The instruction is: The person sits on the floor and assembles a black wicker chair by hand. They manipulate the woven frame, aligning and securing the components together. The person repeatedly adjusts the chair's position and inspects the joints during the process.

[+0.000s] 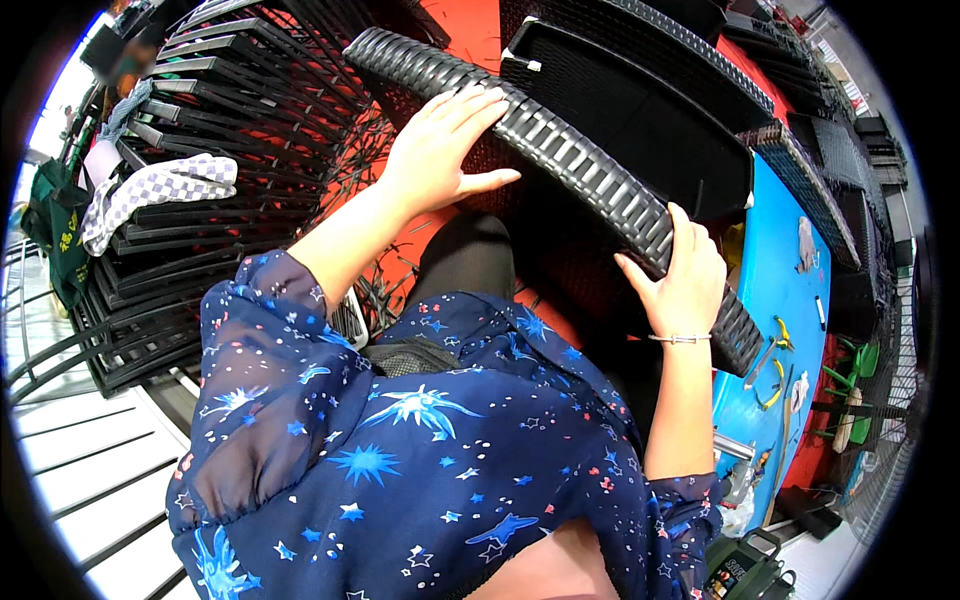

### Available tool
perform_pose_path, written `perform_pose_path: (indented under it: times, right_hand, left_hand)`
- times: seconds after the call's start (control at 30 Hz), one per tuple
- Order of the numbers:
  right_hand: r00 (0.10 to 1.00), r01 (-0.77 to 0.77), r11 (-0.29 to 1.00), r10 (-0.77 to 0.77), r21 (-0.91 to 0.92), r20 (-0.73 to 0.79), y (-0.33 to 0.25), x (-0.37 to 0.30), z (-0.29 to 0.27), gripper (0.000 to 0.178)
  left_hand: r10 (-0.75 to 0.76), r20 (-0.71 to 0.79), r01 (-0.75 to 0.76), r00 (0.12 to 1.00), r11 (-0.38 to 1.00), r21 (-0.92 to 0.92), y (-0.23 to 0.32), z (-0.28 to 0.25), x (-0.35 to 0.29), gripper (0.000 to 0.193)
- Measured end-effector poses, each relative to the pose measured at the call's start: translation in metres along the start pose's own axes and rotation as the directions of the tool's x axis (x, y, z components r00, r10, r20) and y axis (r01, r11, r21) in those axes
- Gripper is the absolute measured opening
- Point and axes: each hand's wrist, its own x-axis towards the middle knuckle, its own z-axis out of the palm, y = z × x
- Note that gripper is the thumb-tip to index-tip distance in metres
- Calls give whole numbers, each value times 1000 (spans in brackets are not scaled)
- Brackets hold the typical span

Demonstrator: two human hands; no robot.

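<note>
A long black woven wicker frame piece slants across in front of me, from upper left down to the right. My left hand lies on its upper part, fingers stretched flat over the woven edge and thumb spread out on the near side. Lower down, my right hand grips the same edge, its fingertips partly hidden over the far side and the thumb on the near side. The lower body of the piece falls into dark shadow. Just beyond it sits a black panel with a rounded rim.
Stacked black metal frames rise at the left, with a checked cloth draped on them. A blue tabletop at the right carries yellow-handled pliers and other small tools. More wicker pieces stand beyond. A dark green bag is lower right.
</note>
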Motion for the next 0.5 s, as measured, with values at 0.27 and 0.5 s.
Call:
perform_pose_path:
  times: [0.27,0.5]
  right_hand:
    - [1000,-1,1000,1,10,-8,-1,-4,-1,83]
    - [1000,6,1000,-6,29,-20,-1,-3,-2,83]
  left_hand:
    - [-13,-363,7,932,1000,-18,-18,-43,69,65]
    - [-42,309,2,950,992,126,-19,3,59,68]
